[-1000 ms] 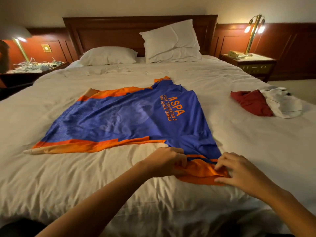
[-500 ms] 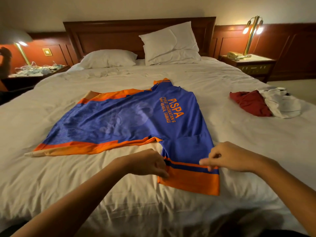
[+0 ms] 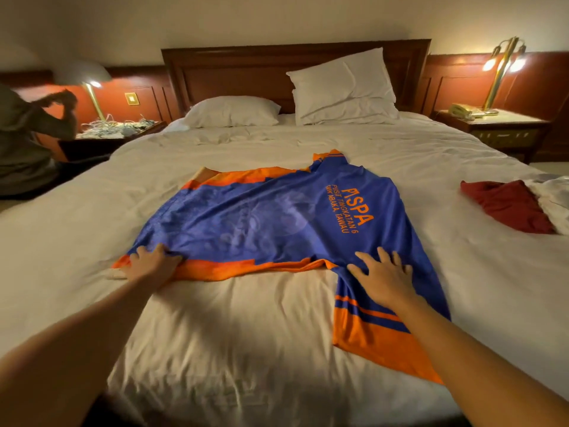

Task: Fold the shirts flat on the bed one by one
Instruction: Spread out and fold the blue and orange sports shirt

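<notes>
Hands both lie on a blue and orange shirt (image 3: 261, 217) spread back-up across the middle of the bed (image 3: 231, 334). The left hand (image 3: 151, 265) presses palm down on the shirt's near left corner, fingers almost straight, holding nothing. The right hand (image 3: 383, 277) rests flat with fingers spread where the near sleeve (image 3: 378, 337) meets the body; that sleeve runs toward the bed's near edge. A red garment (image 3: 505, 204) and a white garment (image 3: 554, 201) lie touching at the right edge, well apart from the shirt. Two pillows (image 3: 232, 111) sit by the headboard (image 3: 234, 72), with bare sheet around the shirt.
</notes>
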Demonstrator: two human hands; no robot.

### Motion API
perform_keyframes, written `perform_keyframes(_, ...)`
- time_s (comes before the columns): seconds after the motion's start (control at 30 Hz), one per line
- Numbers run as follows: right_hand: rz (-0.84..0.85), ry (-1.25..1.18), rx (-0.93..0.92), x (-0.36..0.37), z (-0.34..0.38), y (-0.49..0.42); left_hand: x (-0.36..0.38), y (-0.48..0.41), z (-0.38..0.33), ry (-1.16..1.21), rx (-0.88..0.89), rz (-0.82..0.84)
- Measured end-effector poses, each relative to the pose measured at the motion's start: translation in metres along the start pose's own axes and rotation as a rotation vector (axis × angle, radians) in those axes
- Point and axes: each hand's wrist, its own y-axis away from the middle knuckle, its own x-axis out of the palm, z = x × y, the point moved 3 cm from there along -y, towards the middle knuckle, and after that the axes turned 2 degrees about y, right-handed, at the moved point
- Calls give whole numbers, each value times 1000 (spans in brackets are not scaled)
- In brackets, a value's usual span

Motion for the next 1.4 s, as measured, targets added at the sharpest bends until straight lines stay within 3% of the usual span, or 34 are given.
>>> perform_keyframes(0.17,-143,-12,232,10,-5,-6,-4,-16,35,-80,-25,19)
perform_keyframes(0.33,-167,14,430,-3,-30,-12,-7,-26,41,-196,-55,-28)
perform_keyframes(0.43,-224,79,332,-10,-33,-12,-12,-37,40,-301,4,-56)
perform_keyframes(0.53,-220,171,210,-19,-28,-13,-15,-45,31,-166,180,-2)
perform_keyframes(0.67,-126,327,142,-37,-36,-19,-30,-49,31,-260,285,10)
perform_keyframes(0.77,-13,398,93,-61,-48,-29,-60,-59,40,-435,237,-9)
perform_keyframes(0.9,282,522,72,-84,-46,-33,-79,-59,35,-742,157,38)
perform_keyframes(1.0,331,559,139,-78,-47,-30,-61,-50,29,-763,76,77)
perform_keyframes(1.07,233,526,135,-69,-46,-31,-41,-41,12,-582,99,40)
perform_keyframes(1.13,116,378,82,-59,-41,-35,-15,-31,-15,-371,232,14)
perform_keyframes(1.27,101,-6,61,-35,-39,-47,52,-7,-86,-161,497,146)
perform_keyframes(1.4,-362,-365,95,-42,-61,-73,103,-1,-148,-75,511,172)
